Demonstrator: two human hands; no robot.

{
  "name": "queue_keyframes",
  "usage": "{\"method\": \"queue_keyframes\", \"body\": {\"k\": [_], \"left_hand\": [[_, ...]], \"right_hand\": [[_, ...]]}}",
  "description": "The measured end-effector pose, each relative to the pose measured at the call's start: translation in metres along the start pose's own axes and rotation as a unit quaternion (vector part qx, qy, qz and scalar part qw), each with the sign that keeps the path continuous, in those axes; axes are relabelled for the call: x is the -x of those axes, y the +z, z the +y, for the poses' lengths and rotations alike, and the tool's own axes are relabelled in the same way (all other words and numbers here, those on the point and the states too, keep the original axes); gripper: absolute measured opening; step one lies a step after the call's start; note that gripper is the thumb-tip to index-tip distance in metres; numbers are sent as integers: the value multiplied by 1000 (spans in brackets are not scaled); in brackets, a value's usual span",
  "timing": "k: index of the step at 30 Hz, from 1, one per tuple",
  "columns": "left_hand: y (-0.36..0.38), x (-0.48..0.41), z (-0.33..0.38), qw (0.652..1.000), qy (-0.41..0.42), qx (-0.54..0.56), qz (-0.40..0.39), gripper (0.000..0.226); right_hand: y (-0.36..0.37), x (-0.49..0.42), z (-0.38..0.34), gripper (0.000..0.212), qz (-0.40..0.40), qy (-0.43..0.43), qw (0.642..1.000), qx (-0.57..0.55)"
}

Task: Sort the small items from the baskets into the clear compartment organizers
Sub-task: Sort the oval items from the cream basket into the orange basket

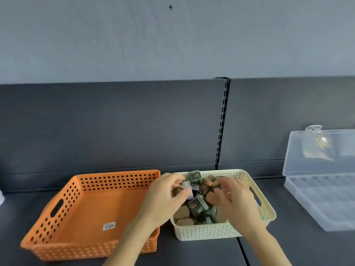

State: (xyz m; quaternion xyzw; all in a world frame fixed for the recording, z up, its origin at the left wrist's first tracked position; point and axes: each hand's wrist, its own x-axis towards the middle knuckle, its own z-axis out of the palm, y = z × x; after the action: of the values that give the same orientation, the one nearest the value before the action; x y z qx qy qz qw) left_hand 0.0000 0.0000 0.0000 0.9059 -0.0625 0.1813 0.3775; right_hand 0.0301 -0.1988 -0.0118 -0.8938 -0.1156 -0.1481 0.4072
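A cream perforated basket [209, 232] sits at centre on the dark shelf, heaped with several small items [197, 206]: green, brown and tan rolls and little boxes. Both hands are inside it. My left hand [165, 196] pinches a small white-labelled item [187, 186] between thumb and fingers. My right hand [236, 202] curls over the pile's right side; its fingers touch the items, and what they hold is hidden. To the left, an orange perforated basket [57, 223] holds only a price sticker. A clear compartment organizer [322, 204] lies at the right with its lid [317, 150] raised.
A dark panel wall [115, 127] with a slotted upright rail [222, 121] backs the shelf. A seam in the shelf [243, 252] runs under the cream basket's front right. Something white shows at the far left edge [1, 196].
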Motion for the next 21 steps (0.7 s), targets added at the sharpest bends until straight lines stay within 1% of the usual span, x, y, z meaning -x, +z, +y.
{"method": "queue_keyframes", "body": {"k": [3, 4, 6, 11, 14, 17, 18, 21], "left_hand": [[14, 2, -5, 997, -2, -54, -50, 18], [17, 3, -6, 995, -12, -63, -71, 20], [24, 3, -6, 993, -21, -79, -91, 26], [36, 0, -4, 987, -16, -108, -116, 42], [42, -3, 0, 981, -11, -137, -138, 52], [50, -7, 4, 963, 1, -209, -170, 59], [53, -8, 5, 954, 5, -237, -182, 59], [60, -12, 5, 939, 11, -289, -187, 57]], "right_hand": [[0, 5, 8, 24, -8, 21, 999, 29], [1, 6, 10, 26, -16, 22, 999, 42], [3, 8, 15, 28, -19, 23, 998, 57], [4, 11, 26, 29, -31, 15, 996, 80], [3, 12, 30, 30, -52, 23, 994, 95], [1, 11, 32, 17, -79, 25, 989, 121], [1, 11, 33, 16, -90, 26, 987, 128], [4, 12, 36, 27, -122, 29, 983, 132]]}}
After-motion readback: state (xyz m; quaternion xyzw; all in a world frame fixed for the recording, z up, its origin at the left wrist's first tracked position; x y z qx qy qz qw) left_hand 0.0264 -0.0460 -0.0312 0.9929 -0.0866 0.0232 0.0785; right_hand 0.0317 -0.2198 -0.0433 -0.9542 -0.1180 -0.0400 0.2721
